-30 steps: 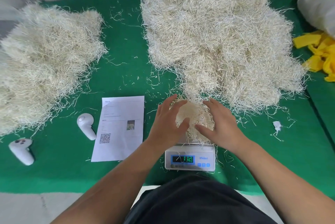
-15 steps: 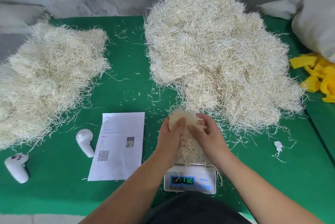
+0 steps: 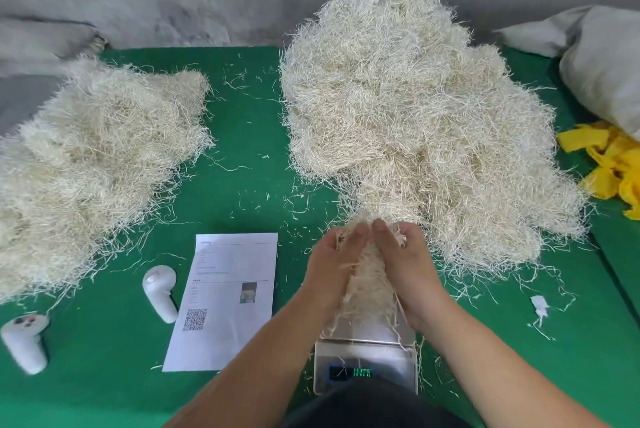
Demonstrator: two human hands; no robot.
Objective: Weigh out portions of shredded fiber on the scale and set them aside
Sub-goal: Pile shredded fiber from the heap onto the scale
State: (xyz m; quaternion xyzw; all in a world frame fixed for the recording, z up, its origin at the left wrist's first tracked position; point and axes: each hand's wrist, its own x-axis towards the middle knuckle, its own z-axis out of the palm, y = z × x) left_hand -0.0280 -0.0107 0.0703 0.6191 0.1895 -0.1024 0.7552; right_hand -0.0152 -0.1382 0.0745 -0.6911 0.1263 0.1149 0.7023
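Between both palms: a fiber portion (image 3: 369, 275) lifted off the scale (image 3: 367, 355).
Left hand (image 3: 332, 265) and right hand (image 3: 408, 268) press it from either side, fingers curled over its top; the set-aside heap (image 3: 97, 164) lies left, nearer the left hand.

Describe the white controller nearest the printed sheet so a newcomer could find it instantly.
Start from the green felt table cover and find the white printed paper sheet with a QR code left of the hands. The smooth white plastic handheld controller lies beside its left edge; its twin, the white controller with coloured buttons, lies farther left.
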